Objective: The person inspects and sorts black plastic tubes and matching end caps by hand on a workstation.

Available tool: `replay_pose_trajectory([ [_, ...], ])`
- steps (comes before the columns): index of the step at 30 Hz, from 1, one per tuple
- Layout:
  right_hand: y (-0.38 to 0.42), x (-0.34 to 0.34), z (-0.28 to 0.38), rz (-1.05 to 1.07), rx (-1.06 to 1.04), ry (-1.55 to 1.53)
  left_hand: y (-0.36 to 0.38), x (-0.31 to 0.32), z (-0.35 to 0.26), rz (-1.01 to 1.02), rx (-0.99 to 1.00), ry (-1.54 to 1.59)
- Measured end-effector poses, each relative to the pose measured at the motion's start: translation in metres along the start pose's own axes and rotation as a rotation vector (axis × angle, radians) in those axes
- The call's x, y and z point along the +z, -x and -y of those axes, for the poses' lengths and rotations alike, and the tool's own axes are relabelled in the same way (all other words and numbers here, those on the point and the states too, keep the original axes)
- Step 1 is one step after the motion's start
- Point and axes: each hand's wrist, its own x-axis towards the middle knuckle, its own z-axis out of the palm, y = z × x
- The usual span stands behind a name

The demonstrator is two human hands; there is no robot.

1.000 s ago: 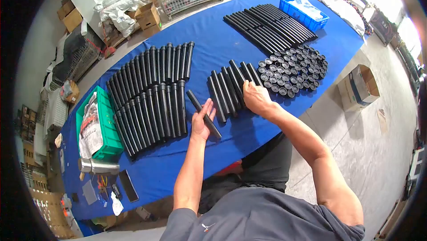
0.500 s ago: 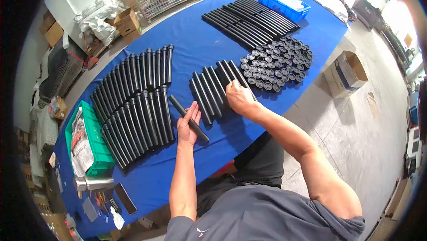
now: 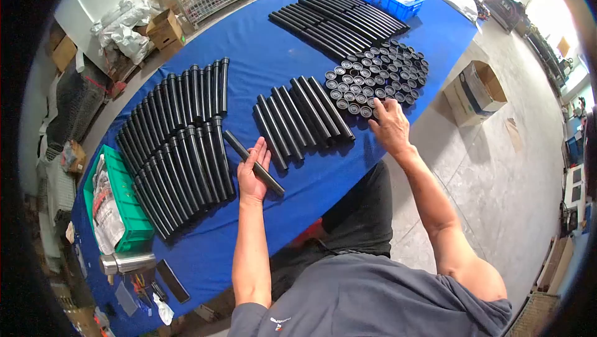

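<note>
Across the upturned palm of my left hand (image 3: 252, 175) lies a black tube (image 3: 268, 179), with the thumb over it and the fingers stretched out behind. My right hand (image 3: 390, 127) is at the near edge of a cluster of round black caps (image 3: 357, 91). Its thumb and forefinger are apart, around the nearest caps; whether they touch one is hard to see. Between my hands is a row of loose black tubes (image 3: 301, 116). Left of my left hand, two rows of tubes with wider collars on their far ends (image 3: 186, 163) lie side by side.
More black tubes (image 3: 336, 20) lie at the back beside a blue crate (image 3: 398, 7) holding plastic bags. A green crate (image 3: 134, 216), a metal flask (image 3: 127, 262) and a dark phone (image 3: 172, 280) are at the left on the blue tablecloth (image 3: 261, 45). An open cardboard box (image 3: 466, 104) stands on the floor, right.
My right hand has left the row of loose tubes and moved right to the caps, its fingers opening. My left hand still holds its tube in nearly the same place.
</note>
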Motion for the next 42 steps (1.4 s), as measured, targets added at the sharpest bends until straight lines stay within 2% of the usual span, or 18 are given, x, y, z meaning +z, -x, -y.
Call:
replay_pose_trajectory([
  [1,0.003,-0.003,-0.007,0.061,0.021,0.017,0.0,-0.002,0.0,-0.001,0.0,0.01],
  [6,0.015,0.019,-0.024,0.07,0.0,0.033,0.0,-0.004,0.002,0.001,0.007,0.025],
  [10,0.015,0.03,-0.025,0.027,0.035,0.013,0.002,-0.003,0.002,-0.005,0.029,-0.004],
  [14,0.016,0.002,-0.011,-0.089,-0.058,-0.041,0.005,0.004,-0.001,-0.034,0.02,-0.041],
  [17,0.032,-0.012,0.001,0.03,-0.051,-0.265,0.002,0.0,0.0,-0.005,0.026,-0.016],
  [21,0.047,-0.014,0.012,0.226,-0.005,-0.285,0.001,0.002,0.0,0.0,0.021,-0.048],
  [24,0.048,-0.01,0.015,0.155,0.007,-0.303,0.003,0.0,0.0,-0.017,0.02,0.008],
  [27,0.053,0.011,0.001,0.188,-0.042,-0.249,0.003,0.001,0.001,-0.021,0.024,0.011],
  [28,0.053,0.017,-0.002,0.291,0.015,-0.279,0.003,0.0,0.0,-0.024,0.027,0.011],
  [31,0.054,0.014,-0.003,0.241,-0.001,-0.266,0.002,0.004,0.001,-0.048,0.042,0.017],
  [33,0.054,-0.009,0.003,0.305,0.108,-0.246,0.005,0.011,0.0,-0.16,0.044,-0.026],
  [35,0.056,-0.032,0.014,0.115,0.083,-0.295,0.015,0.012,-0.004,-0.229,0.046,0.005],
  [37,0.061,-0.053,0.037,0.08,0.158,-0.423,0.037,0.009,-0.003,-0.148,0.065,0.13],
  [38,0.065,-0.058,0.047,0.159,0.123,-0.533,0.053,0.013,-0.002,-0.104,0.083,0.138],
  [39,0.074,-0.051,0.053,0.298,0.131,-0.775,0.068,0.025,-0.003,-0.091,0.073,0.2],
  [41,0.077,-0.064,0.097,0.711,0.247,-1.133,0.096,0.035,0.003,-0.138,0.034,0.352],
  [42,0.09,-0.049,0.112,0.807,0.186,-1.283,0.109,0.04,0.006,-0.169,0.051,0.37],
])
